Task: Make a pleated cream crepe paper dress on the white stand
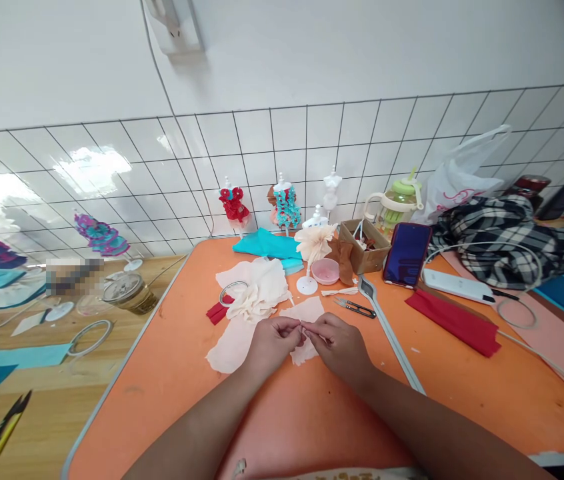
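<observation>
My left hand [276,339] and my right hand [335,340] meet over the orange table [312,427], fingertips pinched together. Between them is a small piece of cream crepe paper, mostly hidden by the fingers. A flat cream sheet [309,311] lies under and just beyond the hands. To the left, a crumpled pile of cream crepe paper [262,283] spreads out, with a roll of clear tape [233,293] on it and a red strip [216,313] beside it. Thread snips [357,307] rest beyond my right hand, near a pink bowl [325,271].
Small dress forms [285,207] line the tiled wall. A cardboard box [365,247], a phone [407,253], a lidded jug [399,203], a white power bank [458,286] with a cable and a red strip [455,320] occupy the right. A wooden table [127,333] with a cup [129,293] adjoins on the left.
</observation>
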`<action>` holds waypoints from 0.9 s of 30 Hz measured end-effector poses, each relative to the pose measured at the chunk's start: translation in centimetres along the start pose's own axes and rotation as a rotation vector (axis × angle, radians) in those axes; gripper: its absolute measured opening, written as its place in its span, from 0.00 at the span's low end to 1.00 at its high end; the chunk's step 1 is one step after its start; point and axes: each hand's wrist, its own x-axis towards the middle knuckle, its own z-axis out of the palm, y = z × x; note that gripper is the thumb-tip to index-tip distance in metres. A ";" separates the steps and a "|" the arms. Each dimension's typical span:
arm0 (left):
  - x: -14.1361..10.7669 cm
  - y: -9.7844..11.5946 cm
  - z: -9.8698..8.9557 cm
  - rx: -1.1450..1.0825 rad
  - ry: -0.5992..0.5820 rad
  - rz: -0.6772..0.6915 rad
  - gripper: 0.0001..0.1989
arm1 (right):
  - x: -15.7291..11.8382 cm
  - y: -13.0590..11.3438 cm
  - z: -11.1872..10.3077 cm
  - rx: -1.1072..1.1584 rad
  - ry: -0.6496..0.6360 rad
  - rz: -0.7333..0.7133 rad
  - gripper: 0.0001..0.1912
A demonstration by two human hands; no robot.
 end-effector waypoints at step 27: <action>0.0 -0.3 0.3 -0.090 -0.031 -0.046 0.13 | 0.2 -0.2 -0.3 0.119 0.091 0.035 0.10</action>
